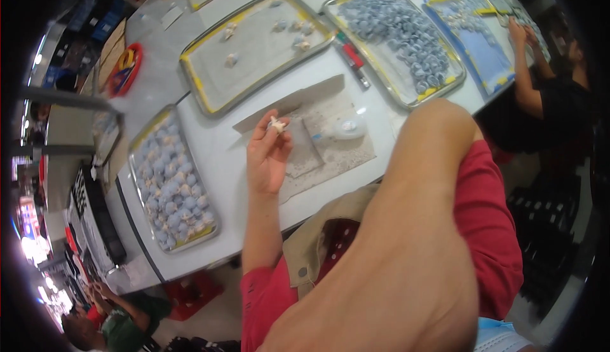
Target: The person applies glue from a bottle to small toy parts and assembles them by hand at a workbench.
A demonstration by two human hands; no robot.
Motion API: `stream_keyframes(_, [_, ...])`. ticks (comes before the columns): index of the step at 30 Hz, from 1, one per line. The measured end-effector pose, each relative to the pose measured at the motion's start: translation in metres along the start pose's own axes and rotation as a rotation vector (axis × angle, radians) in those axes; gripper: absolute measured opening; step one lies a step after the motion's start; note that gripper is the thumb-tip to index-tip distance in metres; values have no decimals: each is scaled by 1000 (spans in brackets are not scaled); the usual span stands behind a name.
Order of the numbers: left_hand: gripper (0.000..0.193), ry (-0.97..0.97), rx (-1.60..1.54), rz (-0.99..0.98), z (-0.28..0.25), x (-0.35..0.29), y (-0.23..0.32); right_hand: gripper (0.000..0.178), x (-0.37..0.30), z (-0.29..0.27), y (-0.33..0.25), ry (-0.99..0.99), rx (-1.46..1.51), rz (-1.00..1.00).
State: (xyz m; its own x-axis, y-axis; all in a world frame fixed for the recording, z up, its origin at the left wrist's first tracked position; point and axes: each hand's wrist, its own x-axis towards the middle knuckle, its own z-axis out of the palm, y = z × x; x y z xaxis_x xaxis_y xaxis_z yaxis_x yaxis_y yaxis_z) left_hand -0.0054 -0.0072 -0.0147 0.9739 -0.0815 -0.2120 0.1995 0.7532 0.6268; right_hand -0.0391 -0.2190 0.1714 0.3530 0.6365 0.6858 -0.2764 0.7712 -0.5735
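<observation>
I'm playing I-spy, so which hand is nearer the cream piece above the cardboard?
Left. The left hand holds the cream piece above the cardboard. The right hand is out of view; its arm shows below and right of the piece.

The left hand (pixel 269 156) pinches a small cream piece (pixel 277 124) near a speckled board (pixel 348 150).

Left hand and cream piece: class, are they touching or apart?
Touching. The head view shows the left hand pinching the cream piece at its fingertips.

White worktable (pixel 216 161), red stool (pixel 194 298), pale floor (pixel 219 317)
</observation>
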Motion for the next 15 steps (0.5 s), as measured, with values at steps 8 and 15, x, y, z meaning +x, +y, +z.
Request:
stream_keyframes(8, [36, -13, -18, -5, 6, 4, -7, 41, -25, -17, -15, -106, 161, 133])
stream_keyframes(15, [31, 29, 17, -66, 1, -4, 0, 39, -88, 29, -64, -180, 257, 196])
